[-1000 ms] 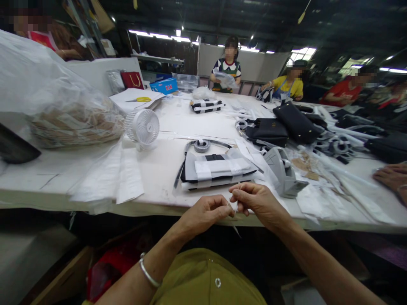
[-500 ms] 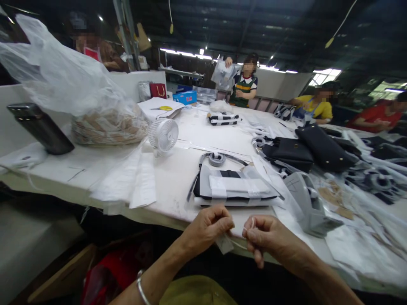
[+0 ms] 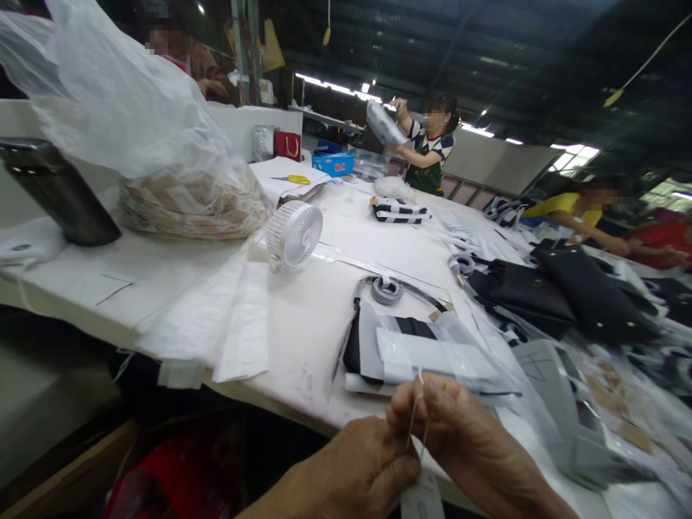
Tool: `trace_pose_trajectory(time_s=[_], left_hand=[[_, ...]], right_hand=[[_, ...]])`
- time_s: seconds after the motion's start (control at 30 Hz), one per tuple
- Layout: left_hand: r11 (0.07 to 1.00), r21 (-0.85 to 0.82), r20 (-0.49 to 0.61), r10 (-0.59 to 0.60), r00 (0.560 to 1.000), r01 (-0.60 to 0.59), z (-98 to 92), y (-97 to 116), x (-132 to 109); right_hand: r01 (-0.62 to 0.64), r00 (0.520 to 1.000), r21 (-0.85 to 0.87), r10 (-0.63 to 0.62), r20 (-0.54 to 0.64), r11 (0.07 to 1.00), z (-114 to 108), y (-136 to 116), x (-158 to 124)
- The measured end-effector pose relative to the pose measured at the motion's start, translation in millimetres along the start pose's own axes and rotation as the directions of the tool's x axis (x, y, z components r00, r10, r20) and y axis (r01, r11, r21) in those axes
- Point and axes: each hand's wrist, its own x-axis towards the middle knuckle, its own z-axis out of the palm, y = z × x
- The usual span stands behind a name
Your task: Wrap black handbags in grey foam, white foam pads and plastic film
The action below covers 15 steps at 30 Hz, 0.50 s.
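Note:
My left hand (image 3: 373, 461) and my right hand (image 3: 465, 425) are close together at the table's front edge, both closed. A thin white string loop (image 3: 414, 418) runs between them. The loop's upper end is pinched in my right fingertips. My left fingers close at its lower end, where a pale hang tag (image 3: 422, 497) hangs, partly cut off by the frame. Just beyond my hands lies a black handbag (image 3: 357, 353) partly wrapped in white sheet (image 3: 432, 355) and tape. Its strap has a coiled, wrapped part (image 3: 386, 290) on top.
To the left stand a small white fan (image 3: 295, 236), a clear bag of brown tags (image 3: 184, 205) and a dark flask (image 3: 59, 191). A grey tape dispenser (image 3: 573, 411) sits at right, before more black bags (image 3: 589, 288). Across the table, a co-worker (image 3: 429, 155) handles a plastic-wrapped item.
Both hands have moved nearer me and closer together, and the string loop now stands stretched upright between them. The view has shifted. The co-worker opposite has tilted the wrapped item.

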Motion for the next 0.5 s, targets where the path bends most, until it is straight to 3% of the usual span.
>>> trace_pose_trajectory(time_s=[0.1, 0.17, 0.23, 0.3, 0.4, 0.5], left_hand=[[0.978, 0.164, -0.026, 0.133, 0.991, -0.127, -16.1, 5, 1], [0.976, 0.143, -0.028, 0.168, 0.985, -0.162, -34.3, 16, 1], [0.988, 0.073, -0.1, 0.147, 0.984, -0.14, -59.2, 24, 3], [0.995, 0.093, -0.276, 0.064, 0.959, -0.04, -88.4, 24, 11], [0.937, 0.262, -0.504, -0.073, 0.861, 0.232, -129.3, 1, 37], [0.879, 0.148, -0.462, -0.344, 0.818, 0.453, -152.6, -35, 71]], right_hand=[[-0.006, 1.0, 0.103, 0.008, -0.015, 0.995, 9, -11, 14], [-0.013, 1.0, 0.096, 0.014, -0.01, 0.995, 12, -21, 25], [-0.016, 1.0, 0.025, 0.016, -0.004, 1.0, 12, -33, 39], [-0.01, 0.999, -0.116, 0.006, -0.041, 0.993, 7, -48, 58], [-0.006, 0.988, -0.395, -0.057, -0.147, 0.919, -9, -68, 100], [-0.11, 0.972, -0.619, -0.047, -0.231, 0.777, -31, -77, 153]])
